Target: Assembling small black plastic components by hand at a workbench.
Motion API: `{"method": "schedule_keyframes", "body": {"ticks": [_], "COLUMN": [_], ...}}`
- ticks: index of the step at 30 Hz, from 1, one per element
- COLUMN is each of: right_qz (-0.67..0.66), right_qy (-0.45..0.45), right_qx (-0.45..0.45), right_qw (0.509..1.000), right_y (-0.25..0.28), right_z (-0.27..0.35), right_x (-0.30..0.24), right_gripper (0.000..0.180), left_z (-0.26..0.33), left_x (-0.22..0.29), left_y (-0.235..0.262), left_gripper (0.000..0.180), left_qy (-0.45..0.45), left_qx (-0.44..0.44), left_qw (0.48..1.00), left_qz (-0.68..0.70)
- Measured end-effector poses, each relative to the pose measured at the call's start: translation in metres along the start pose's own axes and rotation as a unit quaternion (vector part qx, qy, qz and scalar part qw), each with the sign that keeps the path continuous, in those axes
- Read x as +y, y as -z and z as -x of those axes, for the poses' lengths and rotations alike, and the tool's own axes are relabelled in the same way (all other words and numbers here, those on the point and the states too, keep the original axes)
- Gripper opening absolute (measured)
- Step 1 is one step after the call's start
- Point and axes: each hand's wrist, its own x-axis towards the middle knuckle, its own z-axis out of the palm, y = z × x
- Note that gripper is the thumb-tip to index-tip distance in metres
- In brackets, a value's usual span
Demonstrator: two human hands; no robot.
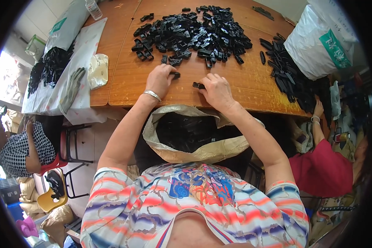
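Observation:
My left hand [158, 81] is closed at the near part of the wooden table, pinching a small black plastic piece [176, 75] between thumb and fingers. To its right, my right hand [217, 91] grips another black plastic piece [198, 85], partly hidden by the fingers. The two pieces are apart, their ends pointing toward each other. Just beyond my hands spreads a large heap of similar black plastic pieces [194, 37]. Below my forearms, an open woven sack [182, 156] sits against the table edge with black parts inside.
Longer black parts [283, 78] lie at the right, beside a white sack [308, 45]. A co-worker in a red sleeve [324, 171] reaches in there. At the left are a glove [73, 89], a clear plastic packet [98, 71] and a seated person in a checkered top [18, 149].

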Motion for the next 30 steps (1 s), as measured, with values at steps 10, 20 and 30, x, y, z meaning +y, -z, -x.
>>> {"method": "schedule_keyframes", "body": {"ticks": [10,20,30], "right_qz": [-0.133,-0.134,-0.096], "right_qy": [-0.027,-0.012,-0.018], "right_qx": [0.036,-0.003,-0.071], "right_qw": [0.99,0.991,0.993], "right_y": [-0.006,-0.021,-0.017], "right_z": [-0.023,-0.041,-0.048], "right_x": [-0.015,-0.025,-0.022], "right_gripper": [0.023,0.022,0.024], "left_z": [0.01,0.015,0.013], "left_x": [0.0,0.0,-0.002], "left_y": [0.007,0.008,0.01], "left_gripper": [0.027,0.028,0.024], "left_qy": [0.074,0.001,-0.001], "left_qx": [-0.061,-0.079,-0.097], "left_qw": [0.975,0.994,0.99], "left_qz": [0.199,0.082,0.103]}}
